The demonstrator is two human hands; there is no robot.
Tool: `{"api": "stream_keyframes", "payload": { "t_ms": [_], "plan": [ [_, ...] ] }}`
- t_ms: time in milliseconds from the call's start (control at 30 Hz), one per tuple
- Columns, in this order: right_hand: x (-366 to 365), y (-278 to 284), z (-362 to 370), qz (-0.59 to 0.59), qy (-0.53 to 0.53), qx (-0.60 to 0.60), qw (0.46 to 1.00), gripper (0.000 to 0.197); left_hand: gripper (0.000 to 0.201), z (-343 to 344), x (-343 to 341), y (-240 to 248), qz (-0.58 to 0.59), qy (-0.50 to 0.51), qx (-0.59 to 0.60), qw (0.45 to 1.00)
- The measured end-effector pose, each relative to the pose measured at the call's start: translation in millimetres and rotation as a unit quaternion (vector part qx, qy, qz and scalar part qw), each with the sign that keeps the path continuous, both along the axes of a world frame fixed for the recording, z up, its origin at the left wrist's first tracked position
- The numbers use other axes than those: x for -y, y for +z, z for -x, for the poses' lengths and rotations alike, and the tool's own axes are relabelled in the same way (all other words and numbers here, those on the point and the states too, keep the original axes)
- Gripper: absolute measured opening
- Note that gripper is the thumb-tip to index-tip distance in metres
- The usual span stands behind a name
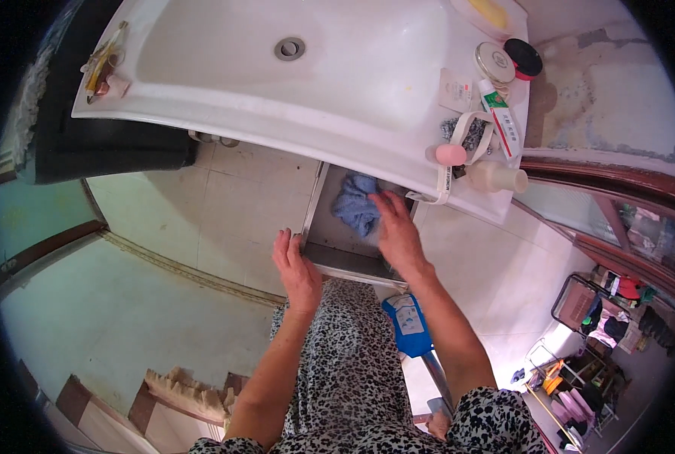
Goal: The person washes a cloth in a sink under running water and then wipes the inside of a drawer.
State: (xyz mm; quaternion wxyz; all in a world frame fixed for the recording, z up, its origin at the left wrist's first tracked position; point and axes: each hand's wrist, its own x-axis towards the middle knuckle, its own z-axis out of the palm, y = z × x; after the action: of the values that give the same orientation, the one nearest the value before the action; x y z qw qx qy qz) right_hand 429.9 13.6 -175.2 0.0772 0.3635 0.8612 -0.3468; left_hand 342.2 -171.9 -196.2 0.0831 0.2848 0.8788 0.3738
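A shallow metal drawer (345,258) is pulled out below the front edge of the white sink (224,94). In it lies a crumpled blue cloth (355,203). My right hand (402,238) reaches in over the drawer's right side, its fingertips closed on the cloth's right edge. My left hand (299,274) is at the drawer's front left corner, fingers stretched out beside the metal rim and nothing in them.
Toothpaste (500,121), a pale bottle (496,178), a pink-capped item (451,155) and round cases (495,62) crowd the sink's right end. A blue package (408,324) is below the drawer. A dark bin-like object (110,147) stands left; cluttered racks (579,378) stand lower right.
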Motion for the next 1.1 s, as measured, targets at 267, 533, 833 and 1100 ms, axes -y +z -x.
{"api": "stream_keyframes", "payload": {
  "t_ms": [267,533,833,1100],
  "plan": [
    [28.8,-37.4,27.7,-0.138,0.181,0.058,0.972,0.053,0.038,2.7,-1.7,0.2,0.022,-0.021,-0.022,0.999],
    [-23.3,-60.3,44.7,-0.127,0.107,0.028,0.986,0.041,0.037,1.9,-0.3,0.9,0.018,-0.033,-0.023,0.999],
    [55.8,-51.6,29.6,-0.074,0.148,-0.014,0.986,0.03,0.033,1.4,1.7,-1.3,0.017,-0.031,-0.013,0.999],
    [46.2,-72.2,52.9,0.129,0.222,0.096,0.962,0.027,0.042,-0.7,-0.8,-4.5,0.005,-0.002,-0.007,1.0]
  ]
}}
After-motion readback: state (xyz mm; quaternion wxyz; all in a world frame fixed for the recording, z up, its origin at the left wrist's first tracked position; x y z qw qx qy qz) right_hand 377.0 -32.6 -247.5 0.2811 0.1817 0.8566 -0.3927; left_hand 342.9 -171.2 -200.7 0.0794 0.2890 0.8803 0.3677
